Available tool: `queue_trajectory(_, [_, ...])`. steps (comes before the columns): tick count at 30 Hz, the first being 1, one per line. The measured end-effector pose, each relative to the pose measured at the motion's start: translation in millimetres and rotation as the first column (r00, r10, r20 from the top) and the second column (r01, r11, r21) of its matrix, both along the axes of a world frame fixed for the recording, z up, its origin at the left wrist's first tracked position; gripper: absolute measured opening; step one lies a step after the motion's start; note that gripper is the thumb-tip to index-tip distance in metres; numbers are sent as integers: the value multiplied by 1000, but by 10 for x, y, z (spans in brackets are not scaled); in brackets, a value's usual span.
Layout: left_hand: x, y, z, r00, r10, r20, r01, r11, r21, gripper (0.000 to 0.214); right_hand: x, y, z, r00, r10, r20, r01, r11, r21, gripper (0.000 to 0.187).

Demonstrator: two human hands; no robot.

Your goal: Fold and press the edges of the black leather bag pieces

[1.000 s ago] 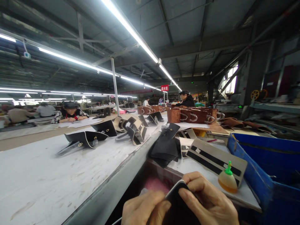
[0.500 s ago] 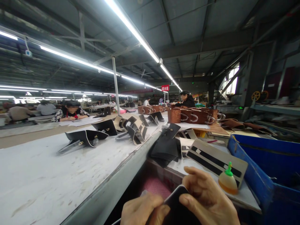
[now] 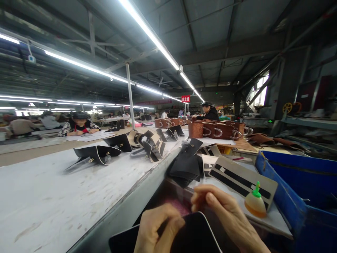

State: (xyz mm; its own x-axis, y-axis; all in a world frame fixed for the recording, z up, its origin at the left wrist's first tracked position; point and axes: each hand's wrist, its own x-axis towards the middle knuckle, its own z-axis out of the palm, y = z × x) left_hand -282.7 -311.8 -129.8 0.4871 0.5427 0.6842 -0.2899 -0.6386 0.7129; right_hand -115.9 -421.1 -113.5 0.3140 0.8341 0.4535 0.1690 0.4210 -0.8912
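Note:
At the bottom centre my left hand (image 3: 155,230) pinches a flat black leather piece with a pale edge (image 3: 195,235), thumb on top. My right hand (image 3: 223,214) reaches over its right side, fingers curled near the piece's far edge, index tip pressed to thumb; whether it grips the piece I cannot make out. A small yellow glue bottle with a green cap (image 3: 255,204) stands just right of my right hand on a narrow work shelf (image 3: 271,219).
A long white conveyor table (image 3: 52,196) runs away on the left, carrying black bag flaps (image 3: 96,154) and striped pieces (image 3: 152,144). A black leather stack (image 3: 185,167), a striped template (image 3: 242,179), brown bags (image 3: 216,130) and a blue bin (image 3: 300,186) lie ahead. Other people sit at the far tables.
The black piece has dropped lower and flattened out, showing more of its face. My right hand has lifted off its top edge and slid left; my left hand stays on it.

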Motion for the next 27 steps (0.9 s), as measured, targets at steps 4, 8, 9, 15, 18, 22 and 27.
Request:
queue_trajectory(4, [264,150,51,893,-337,298,423,853,-305,58,50,338,-98,938,105,331,-86,994,-71,45])
queue_trajectory(8, [427,396,112,771,-496,399,622,719,-308,69,-27,558,-217,913,143,382,-113,989,-100,44])
queue_trajectory(9, [407,442,132,746,-512,426,653,688,-317,66,-33,567,-233,919,115,377,-85,992,-94,47])
queue_trajectory(15, [-215,477,165,726,-507,464,687,523,-504,74,67,305,-89,850,-212,483,242,970,1,24])
queue_trajectory(18, [-499,458,131,821,-499,278,561,613,-556,73,106,176,-9,732,-337,592,372,926,67,21])
queue_trajectory(22, [-570,437,137,988,-108,-114,58,925,-375,49,116,124,-20,692,-300,657,380,925,22,22])
queue_trajectory(27, [-440,365,160,975,63,-214,-110,971,-212,21,-17,172,-63,681,-306,665,314,943,113,13])
